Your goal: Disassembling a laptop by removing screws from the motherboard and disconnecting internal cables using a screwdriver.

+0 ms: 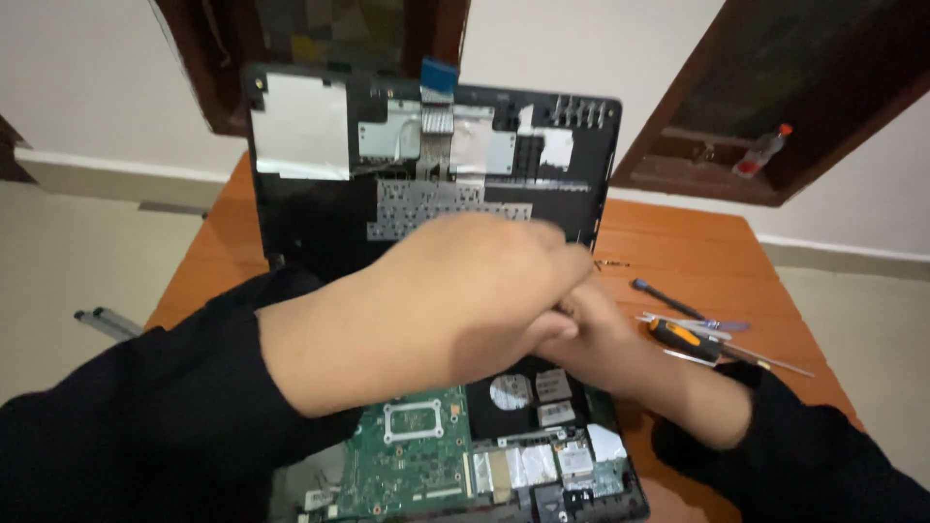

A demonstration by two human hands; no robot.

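The laptop (436, 291) is laid open on the wooden table (678, 242), its green board (412, 455) exposed near. Above its middle, the left hand (436, 300) is curled over the right hand (601, 339); what is gripped cannot be told. Screwdrivers (697, 334) lie at right.

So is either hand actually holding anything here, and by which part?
It cannot be told. The left hand lies over the right hand above the opened laptop, hiding the fingers. The screwdrivers lie untouched on the table.
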